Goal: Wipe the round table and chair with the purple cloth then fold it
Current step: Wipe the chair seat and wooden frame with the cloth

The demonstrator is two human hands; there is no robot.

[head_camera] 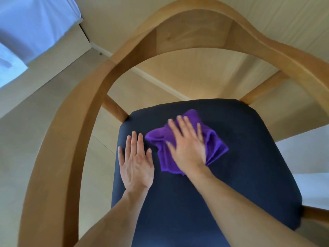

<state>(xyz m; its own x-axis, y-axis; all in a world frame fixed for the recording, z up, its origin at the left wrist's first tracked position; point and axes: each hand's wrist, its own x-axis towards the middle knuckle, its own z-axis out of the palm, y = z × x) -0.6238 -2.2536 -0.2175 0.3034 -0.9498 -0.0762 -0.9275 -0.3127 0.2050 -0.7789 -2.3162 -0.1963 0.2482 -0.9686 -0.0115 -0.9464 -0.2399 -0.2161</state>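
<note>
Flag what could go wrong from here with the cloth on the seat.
1. The cloth is bunched under the flat right hand, so it may wipe a narrow strip and miss parts of the seat.
2. The left hand lies flat on the seat beside the cloth; the patch beneath it may go unwiped.
3. The wooden frame may get skipped, since both hands are on the seat.

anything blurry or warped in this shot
Head view: the right hand is motion-blurred on the purple cloth; the left hand looks sharper, flat on the seat; wide-angle distortion bows the wooden chair back.
</note>
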